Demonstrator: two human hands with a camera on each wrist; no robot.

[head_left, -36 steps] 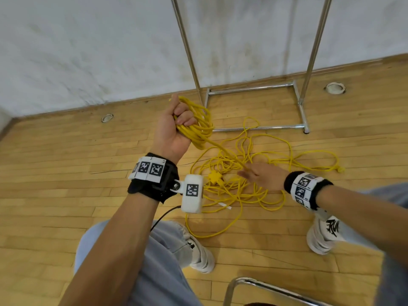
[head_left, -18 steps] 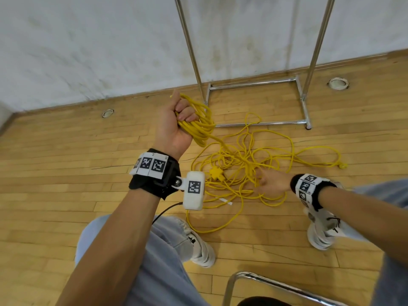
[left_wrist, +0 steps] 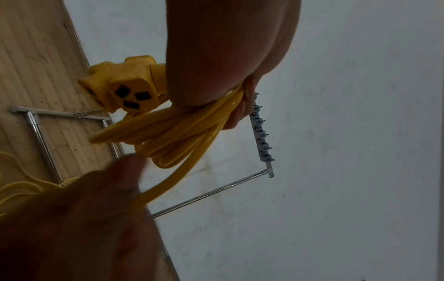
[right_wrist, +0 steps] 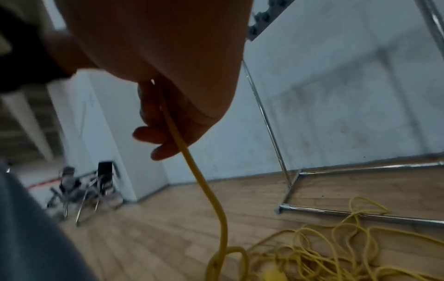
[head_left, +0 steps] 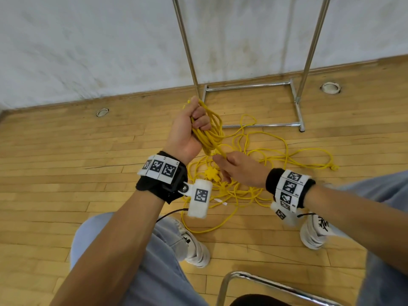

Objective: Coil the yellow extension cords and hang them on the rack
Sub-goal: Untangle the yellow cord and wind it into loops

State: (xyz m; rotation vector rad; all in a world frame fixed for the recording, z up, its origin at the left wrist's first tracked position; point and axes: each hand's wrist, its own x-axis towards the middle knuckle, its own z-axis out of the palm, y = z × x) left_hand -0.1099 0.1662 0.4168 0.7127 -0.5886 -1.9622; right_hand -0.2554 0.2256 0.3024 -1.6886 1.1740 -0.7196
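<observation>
My left hand (head_left: pixel 189 129) is raised and grips a bundle of several coiled loops of yellow cord (head_left: pixel 209 133); in the left wrist view the loops (left_wrist: pixel 182 131) pass under the fingers and a yellow three-way socket (left_wrist: pixel 122 89) sticks out beside the palm. My right hand (head_left: pixel 234 166) is just below it and pinches the strand running from the coil (right_wrist: pixel 177 133) down to the floor. A loose tangle of yellow cord (head_left: pixel 260 164) with a yellow socket block (head_left: pixel 212 174) lies on the wood floor. The chrome rack (head_left: pixel 249 87) stands behind it at the wall.
The rack's base bars (head_left: pixel 298 107) lie on the floor right behind the tangle. My two white shoes (head_left: pixel 196 250) (head_left: pixel 313 230) stand near the cord. A chrome chair frame (head_left: pixel 265 283) is below me. Round floor sockets (head_left: pixel 102 112) (head_left: pixel 330 87) sit near the wall.
My right hand has come up from the tangle on the floor to just under the left hand, bringing a strand of cord with it. The left hand keeps its grip on the coil.
</observation>
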